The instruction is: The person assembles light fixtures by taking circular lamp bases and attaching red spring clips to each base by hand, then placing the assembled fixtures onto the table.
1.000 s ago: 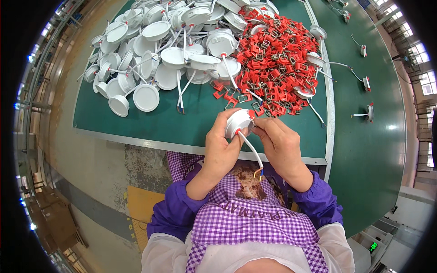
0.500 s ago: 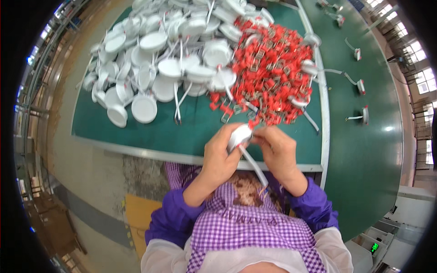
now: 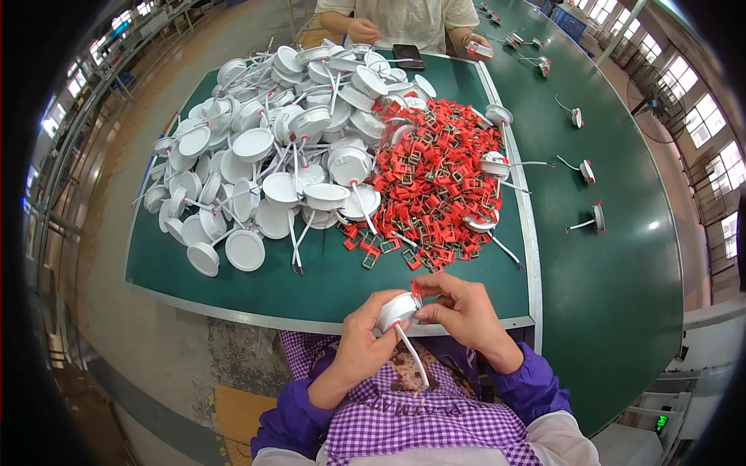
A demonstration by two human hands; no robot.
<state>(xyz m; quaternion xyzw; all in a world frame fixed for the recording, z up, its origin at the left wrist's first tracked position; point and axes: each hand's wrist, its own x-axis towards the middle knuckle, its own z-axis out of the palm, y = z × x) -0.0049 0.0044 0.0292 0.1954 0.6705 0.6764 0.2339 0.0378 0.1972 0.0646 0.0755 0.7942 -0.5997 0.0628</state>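
Above the near edge of the green table (image 3: 311,293), my left hand (image 3: 362,340) grips a round white lamp (image 3: 396,311) by its rim. A white cable (image 3: 413,356) hangs from the lamp toward my checked apron. My right hand (image 3: 463,311) is closed at the lamp's right side, its thumb and fingers pinching a red clip (image 3: 416,291) against the rim. Part of that clip is hidden behind the fingers. Just beyond my hands lies a heap of red clips with metal springs (image 3: 439,179). To its left spreads a large pile of white lamps (image 3: 252,145) with cables.
A long green conveyor (image 3: 622,287) runs along the right, carrying spaced-out lamps (image 3: 587,172). A metal strip (image 3: 519,210) borders the table there. At the far end another person's hand (image 3: 363,31) shows near a dark phone (image 3: 408,56); their other hand holds a lamp (image 3: 479,50).
The view has tilted up, so the far person and the phone now show. The lamp has turned slightly in my left hand, while my right fingers stay at its red clip.
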